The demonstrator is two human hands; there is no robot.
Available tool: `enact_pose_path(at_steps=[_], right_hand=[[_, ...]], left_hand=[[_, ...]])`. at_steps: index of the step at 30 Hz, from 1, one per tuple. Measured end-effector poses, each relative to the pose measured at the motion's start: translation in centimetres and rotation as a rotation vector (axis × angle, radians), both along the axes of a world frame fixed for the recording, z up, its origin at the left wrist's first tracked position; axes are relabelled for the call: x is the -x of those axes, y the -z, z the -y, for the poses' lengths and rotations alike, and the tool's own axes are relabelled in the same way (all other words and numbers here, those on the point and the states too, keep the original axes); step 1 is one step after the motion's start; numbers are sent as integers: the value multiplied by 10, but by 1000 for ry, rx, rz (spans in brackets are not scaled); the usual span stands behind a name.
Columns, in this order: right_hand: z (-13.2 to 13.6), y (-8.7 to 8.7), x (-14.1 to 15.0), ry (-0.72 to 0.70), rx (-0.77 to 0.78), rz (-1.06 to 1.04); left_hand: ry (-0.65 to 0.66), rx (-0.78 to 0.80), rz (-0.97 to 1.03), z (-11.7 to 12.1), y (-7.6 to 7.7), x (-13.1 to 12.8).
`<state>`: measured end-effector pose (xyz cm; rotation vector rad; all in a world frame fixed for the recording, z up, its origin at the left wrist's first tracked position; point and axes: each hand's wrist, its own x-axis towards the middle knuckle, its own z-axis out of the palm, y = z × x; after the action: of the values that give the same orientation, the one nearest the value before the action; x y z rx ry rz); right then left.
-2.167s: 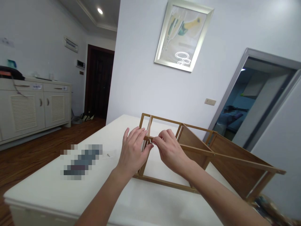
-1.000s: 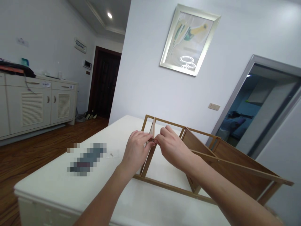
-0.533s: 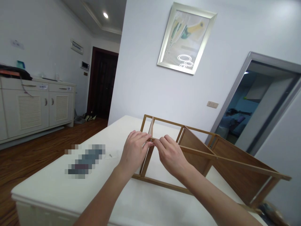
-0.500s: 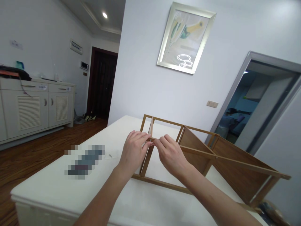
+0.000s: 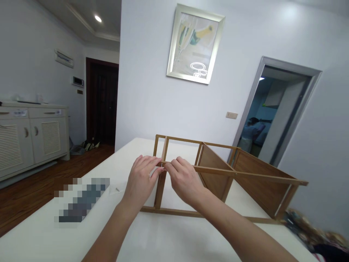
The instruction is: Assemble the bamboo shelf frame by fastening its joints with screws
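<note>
A brown wooden shelf frame (image 5: 261, 177) with inset panels lies on its side on the white table (image 5: 152, 236). Near the left end of its upper front rail, my left hand (image 5: 143, 176) is closed, with fingers over the rail and thumb below. Close against it, my right hand (image 5: 182, 178) is also closed, thumb and forefinger pinched at the same joint. A tiny metallic piece, perhaps a screw (image 5: 162, 165), shows between the two hands' fingertips. What exactly the right fingertips hold is hidden.
A small metal piece (image 5: 117, 189) lies on clear plastic left of my hands, beside a pixelated dark object (image 5: 84, 200). The wall with a framed picture (image 5: 195, 43) rises behind the table. Blurred items (image 5: 308, 229) are piled at the right, below the doorway.
The camera view has turned to the right, so everything sits further left in it. Both hands stay at the same joint of the shelf frame, with little visible movement.
</note>
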<state>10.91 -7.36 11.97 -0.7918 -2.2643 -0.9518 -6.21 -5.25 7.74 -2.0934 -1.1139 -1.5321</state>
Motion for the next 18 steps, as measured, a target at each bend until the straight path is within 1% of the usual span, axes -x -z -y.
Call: enact_pose_path(at_steps=[4,8,11,14,18], right_hand=[[1,-5,3,-17,32,-53],[10,-12,6,-59,34,-50],[21,-12,-3,-79,19,-26],[27,-5,-30,-48,20,-76],[28,7,-87,47,-6,-257]], left_hand=[[-9,-60,-57,-8,8,4],[-30,-95,-70,-20,15,10],[-64,-95,-77,-36,18,16],[-104,-86,-74,-54,22,23],[-178,-64,-70,-70,26,30]])
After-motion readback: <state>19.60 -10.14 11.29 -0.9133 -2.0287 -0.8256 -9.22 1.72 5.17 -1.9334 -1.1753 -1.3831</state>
